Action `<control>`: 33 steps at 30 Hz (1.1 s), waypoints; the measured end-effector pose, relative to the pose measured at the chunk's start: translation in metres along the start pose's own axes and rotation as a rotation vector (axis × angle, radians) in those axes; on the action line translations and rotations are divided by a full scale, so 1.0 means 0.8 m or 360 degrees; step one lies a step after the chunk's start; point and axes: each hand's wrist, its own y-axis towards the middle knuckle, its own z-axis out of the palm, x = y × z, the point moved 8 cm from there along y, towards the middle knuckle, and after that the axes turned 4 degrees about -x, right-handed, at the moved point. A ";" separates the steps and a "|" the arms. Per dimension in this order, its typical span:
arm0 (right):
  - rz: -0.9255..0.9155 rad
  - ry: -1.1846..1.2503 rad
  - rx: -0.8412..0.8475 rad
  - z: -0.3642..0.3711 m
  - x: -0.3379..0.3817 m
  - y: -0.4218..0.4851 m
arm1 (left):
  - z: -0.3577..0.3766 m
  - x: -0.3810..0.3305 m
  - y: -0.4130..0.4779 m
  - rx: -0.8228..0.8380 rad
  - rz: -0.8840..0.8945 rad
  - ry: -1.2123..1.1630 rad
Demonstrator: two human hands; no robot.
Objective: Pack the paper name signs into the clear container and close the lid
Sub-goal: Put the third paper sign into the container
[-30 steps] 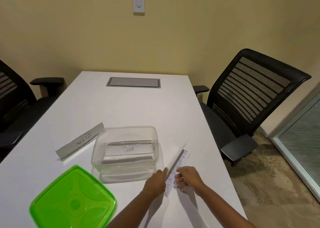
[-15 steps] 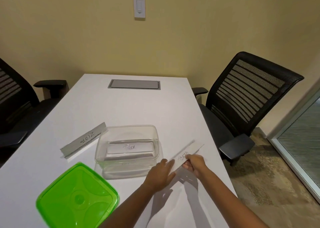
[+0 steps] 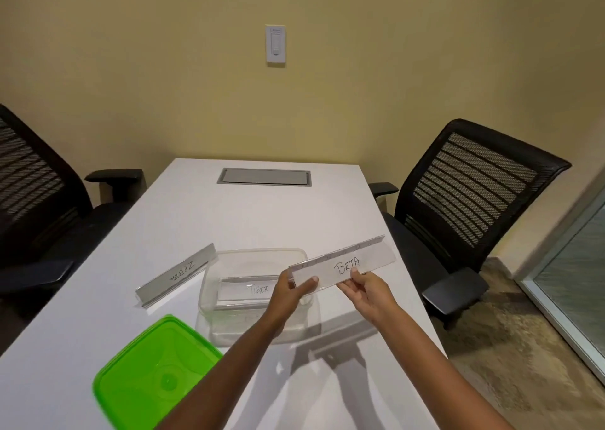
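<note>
A folded paper sign marked BETA (image 3: pixel 343 266) hangs in the air over the right rim of the clear container (image 3: pixel 212 285). My left hand (image 3: pixel 288 293) pinches its left end and my right hand (image 3: pixel 366 293) holds its lower edge near the middle. Inside the container lies a sign marked TIGER (image 3: pixel 248 289). A third sign marked ZEBRA (image 3: pixel 178 274) stands on the table (image 3: pixel 255 213) just left of the container. The green lid (image 3: pixel 154 377) lies flat at the front left, apart from the container.
A grey cable hatch (image 3: pixel 263 177) is set into the table's far end. Black mesh office chairs stand at the left (image 3: pixel 36 194) and right (image 3: pixel 471 194) sides. The table's right edge runs close by my right forearm, with carpet and a glass panel (image 3: pixel 576 266) beyond.
Both hands lifted the BETA sign off the table at the container's right and turned it so the writing faces me. It moved up and left, now level over the container's right rim.
</note>
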 end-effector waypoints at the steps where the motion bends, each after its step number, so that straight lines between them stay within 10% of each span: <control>1: 0.0015 -0.0001 0.0031 0.008 -0.004 -0.001 | -0.006 -0.002 0.000 0.0021 -0.0011 -0.0015; 15: -0.0438 -0.0515 0.0071 0.045 0.007 -0.018 | -0.146 -0.014 0.002 -0.0193 0.0011 0.0191; 27: -0.1003 -0.2624 0.0242 0.111 -0.005 -0.017 | -0.196 -0.041 0.005 -0.0296 0.0105 0.1423; 33: -0.1165 -0.2957 0.0009 0.129 -0.005 0.001 | -0.206 -0.054 0.025 -0.0450 0.0096 0.1835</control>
